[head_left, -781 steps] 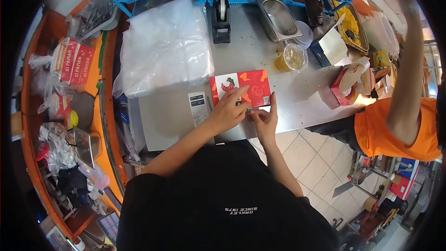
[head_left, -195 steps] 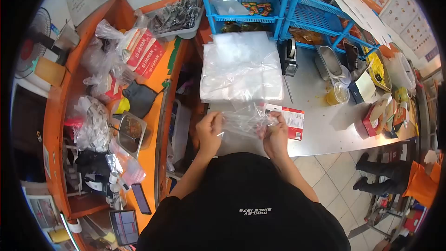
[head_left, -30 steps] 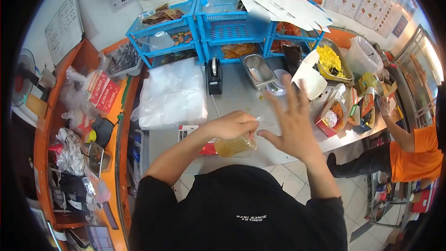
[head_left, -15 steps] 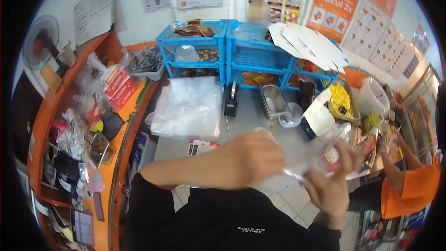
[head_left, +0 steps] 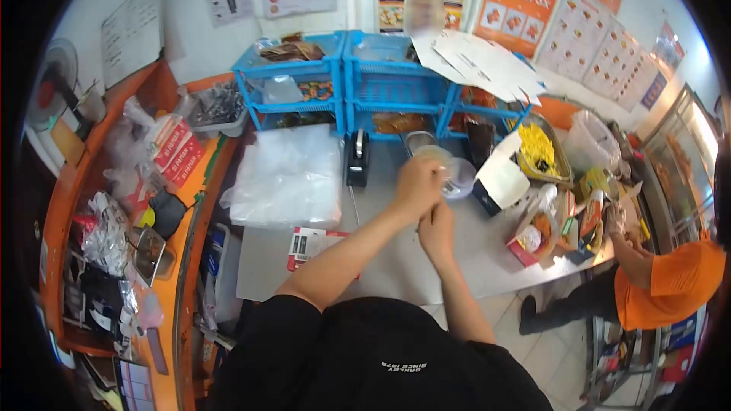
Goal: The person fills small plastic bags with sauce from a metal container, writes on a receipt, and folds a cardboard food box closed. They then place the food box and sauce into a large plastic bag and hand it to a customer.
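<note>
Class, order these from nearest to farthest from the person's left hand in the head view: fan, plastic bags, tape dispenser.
From the left hand:
1. Tape dispenser, just left on the counter
2. Plastic bags, left of the dispenser
3. Fan, far left

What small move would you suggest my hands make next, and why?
Perhaps ease both toward you: your left hand and right hand are close together, and the blurred, clear thing just beyond them overlaps the pan in view, so a bump seems possible.
</note>
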`<state>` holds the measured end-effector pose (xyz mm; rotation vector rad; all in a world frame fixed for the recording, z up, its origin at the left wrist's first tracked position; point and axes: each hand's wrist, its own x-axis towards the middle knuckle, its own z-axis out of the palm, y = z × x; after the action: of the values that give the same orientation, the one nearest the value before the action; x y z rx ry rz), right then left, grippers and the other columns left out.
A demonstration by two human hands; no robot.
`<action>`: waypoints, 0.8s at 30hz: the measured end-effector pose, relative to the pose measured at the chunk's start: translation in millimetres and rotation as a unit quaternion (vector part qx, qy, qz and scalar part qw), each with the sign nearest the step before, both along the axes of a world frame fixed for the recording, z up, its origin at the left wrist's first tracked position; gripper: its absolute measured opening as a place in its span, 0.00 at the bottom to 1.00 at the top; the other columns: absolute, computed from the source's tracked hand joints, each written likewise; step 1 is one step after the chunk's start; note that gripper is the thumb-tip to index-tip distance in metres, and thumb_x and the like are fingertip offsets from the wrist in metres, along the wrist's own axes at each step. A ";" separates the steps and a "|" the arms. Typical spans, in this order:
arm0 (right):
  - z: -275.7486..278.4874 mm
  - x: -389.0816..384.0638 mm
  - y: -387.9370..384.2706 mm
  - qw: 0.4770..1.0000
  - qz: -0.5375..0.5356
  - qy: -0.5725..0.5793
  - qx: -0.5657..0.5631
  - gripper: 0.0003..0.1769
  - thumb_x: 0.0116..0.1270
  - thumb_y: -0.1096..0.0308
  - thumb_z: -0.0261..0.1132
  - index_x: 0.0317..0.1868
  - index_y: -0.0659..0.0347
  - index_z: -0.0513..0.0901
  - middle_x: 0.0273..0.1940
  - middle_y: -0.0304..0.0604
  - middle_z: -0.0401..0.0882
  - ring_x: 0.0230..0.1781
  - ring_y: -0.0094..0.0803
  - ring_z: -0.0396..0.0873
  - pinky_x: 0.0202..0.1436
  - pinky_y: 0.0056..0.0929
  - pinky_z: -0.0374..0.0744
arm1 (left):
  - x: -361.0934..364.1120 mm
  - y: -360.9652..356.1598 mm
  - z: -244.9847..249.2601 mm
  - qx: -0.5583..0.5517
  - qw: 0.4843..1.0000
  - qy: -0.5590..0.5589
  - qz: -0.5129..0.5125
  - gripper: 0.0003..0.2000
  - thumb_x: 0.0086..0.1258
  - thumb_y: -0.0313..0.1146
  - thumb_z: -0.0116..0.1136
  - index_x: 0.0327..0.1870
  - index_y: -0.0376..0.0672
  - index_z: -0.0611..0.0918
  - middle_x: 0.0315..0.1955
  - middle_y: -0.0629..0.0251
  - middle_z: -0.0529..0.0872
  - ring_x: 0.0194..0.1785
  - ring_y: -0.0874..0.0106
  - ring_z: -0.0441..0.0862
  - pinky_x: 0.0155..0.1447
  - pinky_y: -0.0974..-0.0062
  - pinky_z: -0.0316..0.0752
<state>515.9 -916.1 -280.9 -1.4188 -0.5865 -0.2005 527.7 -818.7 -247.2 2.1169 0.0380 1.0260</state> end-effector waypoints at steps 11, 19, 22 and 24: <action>-61.5 34.0 -36.5 0.910 0.163 0.185 -0.333 0.14 0.68 0.63 0.56 0.31 0.64 0.80 0.29 0.45 0.79 0.37 0.38 0.70 0.46 0.34 0.67 | -77.1 6.9 -106.4 -0.406 0.864 0.184 -0.235 0.03 0.70 0.26 0.54 0.38 0.37 0.77 0.35 0.70 0.82 0.43 0.82 0.77 0.50 0.82 0.71; -52.9 11.0 -61.9 0.915 0.263 0.298 -0.066 0.10 0.68 0.68 0.54 0.39 0.64 0.80 0.34 0.38 0.78 0.37 0.23 0.71 0.41 0.22 0.69 | -87.8 17.7 -118.6 -0.274 0.889 0.191 -0.314 0.08 0.61 0.21 0.62 0.38 0.36 0.76 0.46 0.68 0.68 0.46 0.81 0.75 0.54 0.79 0.72; -80.1 5.3 -58.5 0.949 0.244 0.095 -0.175 0.09 0.65 0.75 0.57 0.45 0.63 0.79 0.38 0.39 0.77 0.37 0.25 0.71 0.39 0.22 0.69 | -85.6 21.5 -112.6 -0.274 0.872 0.235 -0.331 0.07 0.61 0.20 0.61 0.37 0.36 0.76 0.47 0.67 0.61 0.48 0.80 0.75 0.56 0.79 0.72; -90.9 2.9 -58.2 0.943 0.247 0.092 -0.204 0.10 0.61 0.79 0.58 0.43 0.63 0.77 0.39 0.40 0.76 0.36 0.26 0.72 0.37 0.23 0.70 | -83.6 23.7 -114.2 -0.317 0.856 0.237 -0.332 0.07 0.62 0.20 0.60 0.37 0.36 0.76 0.48 0.67 0.63 0.48 0.80 0.75 0.55 0.79 0.73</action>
<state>518.8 -974.3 -371.7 -1.6119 -0.8395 0.4744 444.1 -795.1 -361.3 1.5245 -0.0973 0.0340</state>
